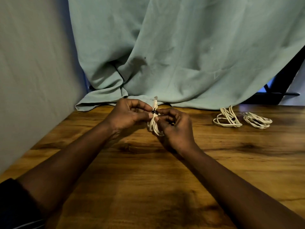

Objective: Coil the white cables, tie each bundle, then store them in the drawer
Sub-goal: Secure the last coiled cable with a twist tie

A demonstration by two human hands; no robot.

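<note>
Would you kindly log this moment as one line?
both hands: left hand, right hand | tying dark band on coiled white cable | wooden table

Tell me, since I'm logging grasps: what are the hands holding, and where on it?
Both the left hand and the right hand pinch a coiled white cable bundle near its top, at the dark tie.

Table (pixel 214 154) showing wood grain, dark knots, slight sheen. Backdrop cloth (pixel 181 47) hanging matt, creased, woven. Coiled white cables (pixel 227 119) looking like smooth plastic sheathing; dark tie (pixel 154 112) material unclear.
</note>
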